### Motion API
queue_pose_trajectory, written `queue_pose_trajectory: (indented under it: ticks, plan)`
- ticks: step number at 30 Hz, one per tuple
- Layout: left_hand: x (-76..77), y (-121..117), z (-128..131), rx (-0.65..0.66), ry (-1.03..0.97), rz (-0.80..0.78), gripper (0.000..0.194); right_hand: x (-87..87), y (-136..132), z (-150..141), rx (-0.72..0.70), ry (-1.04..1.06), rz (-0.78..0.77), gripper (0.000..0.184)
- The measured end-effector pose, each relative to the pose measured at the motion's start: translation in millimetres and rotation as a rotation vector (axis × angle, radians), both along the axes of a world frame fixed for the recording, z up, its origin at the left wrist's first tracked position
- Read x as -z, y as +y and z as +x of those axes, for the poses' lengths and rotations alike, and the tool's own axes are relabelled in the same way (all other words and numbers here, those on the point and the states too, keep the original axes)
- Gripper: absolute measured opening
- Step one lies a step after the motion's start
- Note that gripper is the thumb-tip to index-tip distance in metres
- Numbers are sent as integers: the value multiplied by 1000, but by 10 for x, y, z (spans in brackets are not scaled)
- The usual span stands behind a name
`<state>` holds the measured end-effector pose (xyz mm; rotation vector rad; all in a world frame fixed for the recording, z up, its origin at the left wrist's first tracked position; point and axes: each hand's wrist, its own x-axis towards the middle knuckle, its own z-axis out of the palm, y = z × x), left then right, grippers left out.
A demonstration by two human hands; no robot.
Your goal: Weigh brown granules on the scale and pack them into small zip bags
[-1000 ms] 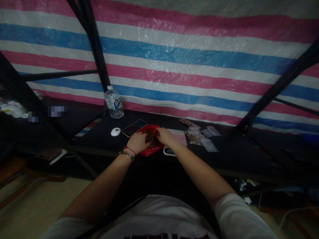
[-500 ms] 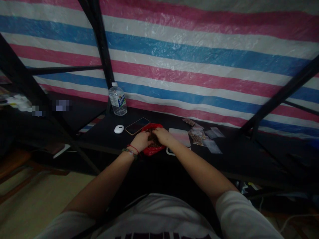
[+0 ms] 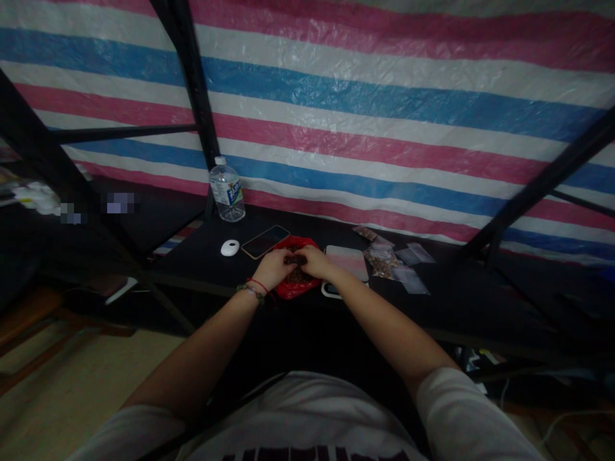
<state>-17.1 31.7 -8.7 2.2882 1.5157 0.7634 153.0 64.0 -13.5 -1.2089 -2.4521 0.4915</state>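
Bag (image 3: pixel 298 288), red, open, full of brown bits, lies on dark table (image 3: pixel 202 256) near front edge, directly under both hands. Left hand (image 3: pixel 273 267) and right hand (image 3: pixel 314 261) meet over its middle, fingers curled, seemingly pinching bits; dim view, grip unclear. Phone (image 3: pixel 265 241) just left-behind, scale (image 3: pixel 346 264) right.
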Motion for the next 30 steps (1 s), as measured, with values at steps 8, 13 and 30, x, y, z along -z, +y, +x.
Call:
queue_pose_trajectory:
  ticks: [8,13,30]
  plan:
    - [9,35,-9,30,-267,41,26,58,44,2,44,303,-232,32]
    - [-56,1,-36,52,-277,91,26,112,46,-20,78,469,-302,31]
    - [-153,-29,-64,-7,-177,235,22,7,-156,84,166,367,-175,42]
